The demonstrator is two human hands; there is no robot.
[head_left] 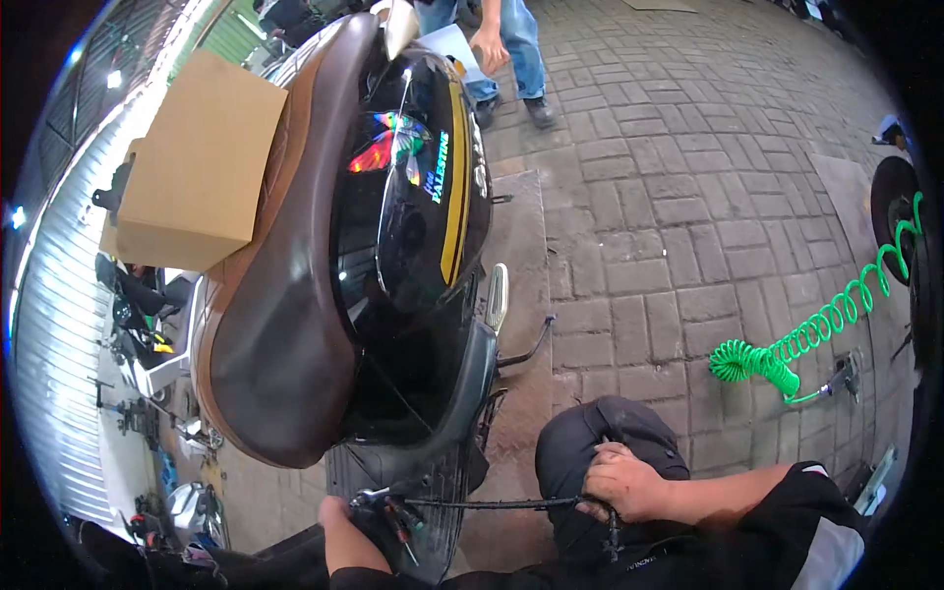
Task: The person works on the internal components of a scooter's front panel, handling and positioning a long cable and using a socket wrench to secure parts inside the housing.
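My right hand [619, 482] is closed round a thin black cable [492, 503] over my dark-trousered knee [570, 442]. The cable runs left across the scooter's floorboard [442, 546] toward a chrome tool or fitting [372, 498]; whether it connects there I cannot tell. Beside that metal piece is my left hand [336, 521], its fingers mostly hidden. Small hand tools [401, 526] lie on the floorboard. Above both hands is the scooter's brown seat [270, 364], next to glossy black bodywork [393, 393] with a coloured decal and yellow stripe.
A cardboard box [197, 167] rests atop the seat. A person in jeans [521, 59] stands at the scooter's far end. To my right, a coiled green air hose [816, 329] with an air tool [846, 379] crosses brick paving [669, 197]. Other vehicles [147, 315] stand at left.
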